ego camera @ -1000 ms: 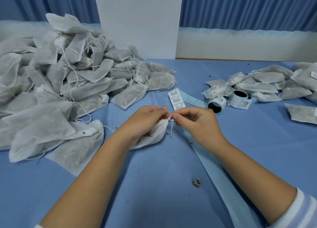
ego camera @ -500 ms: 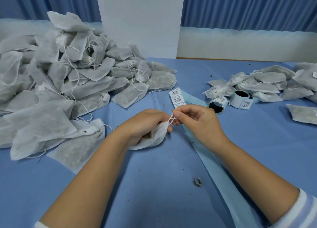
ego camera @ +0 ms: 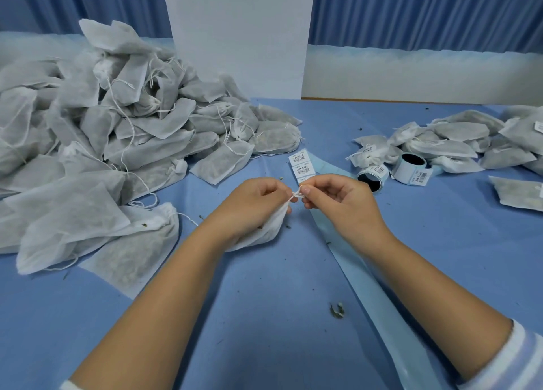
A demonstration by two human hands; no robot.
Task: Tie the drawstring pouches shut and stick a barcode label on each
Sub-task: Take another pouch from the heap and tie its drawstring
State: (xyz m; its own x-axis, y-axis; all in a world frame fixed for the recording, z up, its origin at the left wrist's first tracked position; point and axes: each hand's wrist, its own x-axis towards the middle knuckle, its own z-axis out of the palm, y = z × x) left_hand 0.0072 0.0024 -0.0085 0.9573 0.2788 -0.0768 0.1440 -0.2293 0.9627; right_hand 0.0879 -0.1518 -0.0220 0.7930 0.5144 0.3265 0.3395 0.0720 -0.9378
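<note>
Pouch [ego camera: 270, 228] of thin white fabric, held low over a blue table [ego camera: 264, 345] at the centre of our view, just in front of the person.

We judge the pouch light, soft and floppy. Its body sags under the palm, with loose dark filling showing faintly through. The fabric looks too limp to grasp by the body without the contents shifting. The gathered neck seems the best place to hold it, with the thin drawstring [ego camera: 297, 194] taken close to the neck so it cannot slip.

The left hand [ego camera: 249, 204] lies over the pouch, knuckles up. Its fingers are curled round the bunched neck, and the fingertips point toward the other hand. The right hand [ego camera: 335, 201] faces it, nearly touching. Thumb and forefinger pinch a small loop of drawstring and the other fingers are loosely folded. Both forearms angle in from the lower corners, wrists level.

Just beyond the fingertips lies a short strip of barcode labels [ego camera: 302, 166]. Two label rolls [ego camera: 411, 166] sit to its right. A large heap [ego camera: 117, 143] of pouches fills the left side, and a smaller group [ego camera: 458, 143], some of them labelled, lies far right.
</note>
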